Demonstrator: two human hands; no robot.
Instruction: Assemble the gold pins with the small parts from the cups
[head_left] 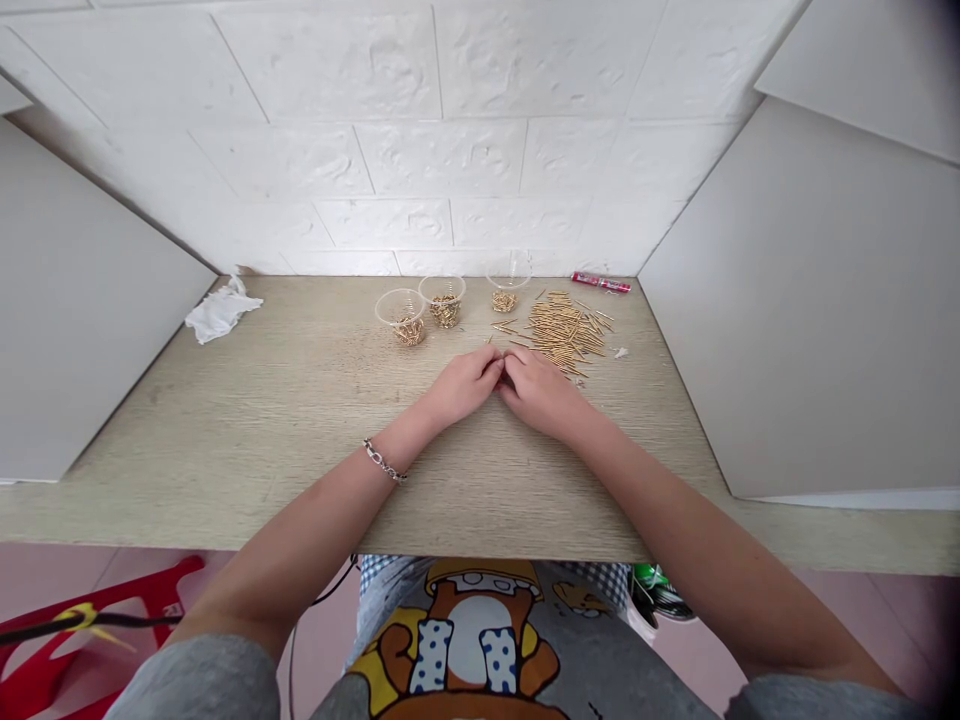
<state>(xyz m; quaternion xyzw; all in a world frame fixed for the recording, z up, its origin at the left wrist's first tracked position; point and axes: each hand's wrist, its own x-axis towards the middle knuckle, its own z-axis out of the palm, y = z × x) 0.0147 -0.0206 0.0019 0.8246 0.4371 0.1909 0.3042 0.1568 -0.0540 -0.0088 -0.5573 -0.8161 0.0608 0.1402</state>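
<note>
My left hand (466,383) and my right hand (541,388) meet at the fingertips over the middle of the table. Both are closed, and what they pinch is too small to name. A thin gold tip shows just above my left fingers. Right behind my right hand lies a pile of thin gold sticks (564,330), a few of them loose at its left. Three clear cups stand farther back: the left cup (409,330) and the middle cup (445,312) hold small gold pieces, and the right cup (504,300) holds some too.
A crumpled white tissue (223,310) lies at the back left of the wooden table (247,450). A red wrapped tube (601,282) is at the back right, near the brick-pattern wall (480,155). Grey panels stand at both sides. White scraps lie beside the pile.
</note>
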